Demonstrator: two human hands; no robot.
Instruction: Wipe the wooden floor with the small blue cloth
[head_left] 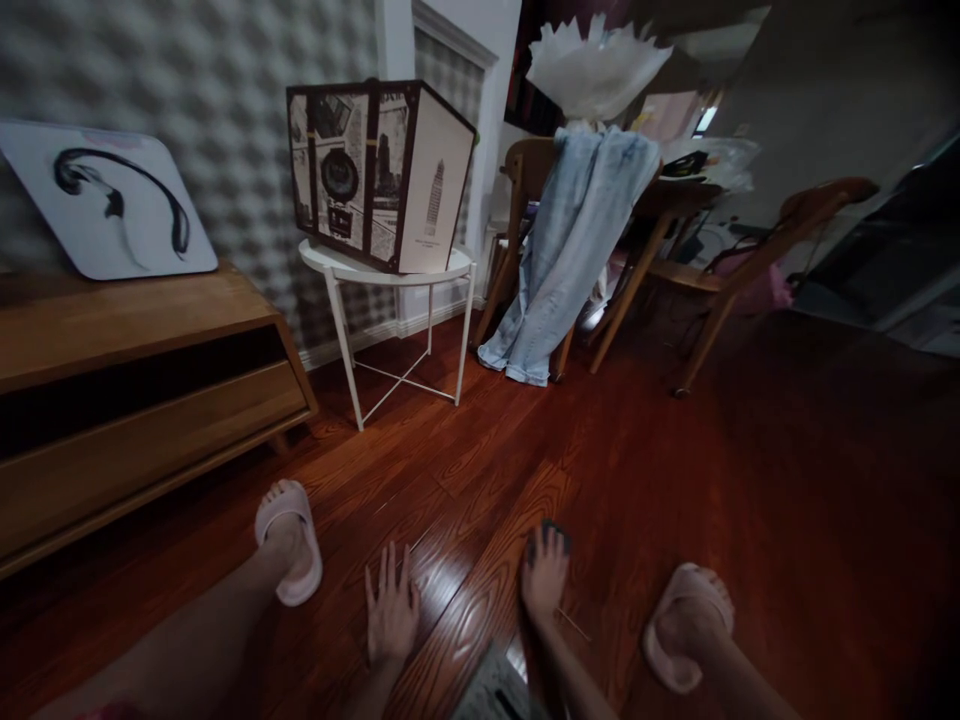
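My left hand (391, 610) is open above or on the wooden floor (450, 480), fingers spread, with nothing in it. To its right, my right hand (546, 578) has its fingers over a small dark object (553, 535) at floor level. The hand covers most of this object, so its kind cannot be made out. A thin, light, stick-like line (574, 626) shows on the floor beside my right wrist. Between my forearms, at the bottom edge, is a greyish flat thing (491, 690) with a dark mark, partly cut off by the frame.
Pink slippers (306, 560) are on my feet at both sides. A wooden cabinet (247, 310) stands left. Ahead, a white side table (330, 262) bears a patterned box (352, 180). Jeans (577, 230) hang over a chair; another wooden chair (720, 285) stands right.
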